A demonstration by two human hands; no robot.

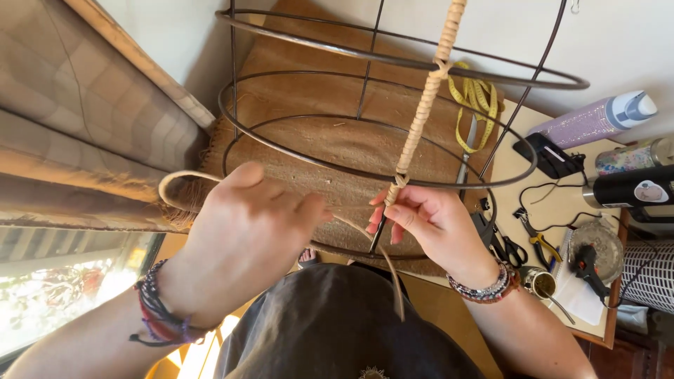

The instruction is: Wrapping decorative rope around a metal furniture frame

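A dark metal wire frame (393,60) made of several rings and upright rods hangs in front of me. One upright rod is wrapped in tan cord (426,105) from the top down to the second-lowest ring. My right hand (430,223) pinches the rod just below the end of the wrapping, fingers closed on it. My left hand (246,235) is closed on the loose tan strand (184,177), which loops out to the left behind it. Another stretch of strand (393,277) trails down between my hands.
A brown woven mat (330,140) lies under the frame. On the table (533,203) at right lie a yellow tape measure (477,98), scissors (507,247), pliers (540,242), a glue gun (586,265), cables and a glittery bottle (597,119). Patterned fabric (84,126) is at left.
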